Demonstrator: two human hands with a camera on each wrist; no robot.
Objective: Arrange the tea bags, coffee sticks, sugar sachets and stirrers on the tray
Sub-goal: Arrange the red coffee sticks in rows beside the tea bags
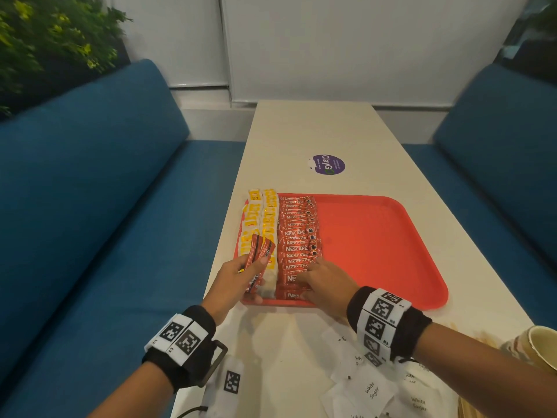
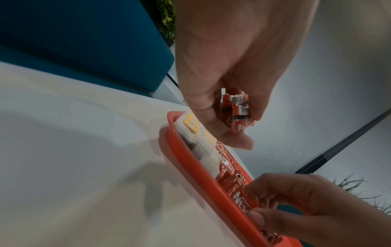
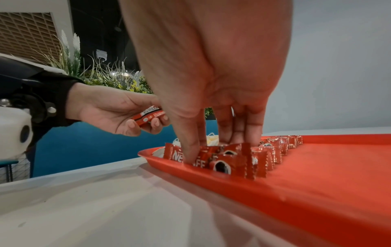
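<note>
A long, pale surface (image 1: 316,131) is set between two blue upholstered benches (image 1: 90,182), and it is closed off at the far end by a white panelled wall (image 1: 346,46). Green foliage (image 1: 45,34) is seen behind the left bench. A round purple sticker (image 1: 327,165) is stuck on the surface beyond a red tray (image 1: 376,236), which is laid across the near middle. The left part of the tray is filled: two columns of yellow-labelled tea bags (image 1: 260,224) are lined along its left edge, and a column of red coffee sticks (image 1: 297,236) is laid just beside them. The rest of the tray is bare red plastic.

A few loose coffee sticks (image 1: 259,254) are gripped in the curled fingers of the left hand (image 1: 238,285), held above the near tea bags. The fingertips of the right hand (image 1: 322,282) are pressed down onto the nearest coffee sticks in the row, with the fingers fairly straight.

White sugar sachets (image 1: 372,390) are scattered on the near surface, and a paper cup (image 1: 539,345) is seen at the right edge.
</note>
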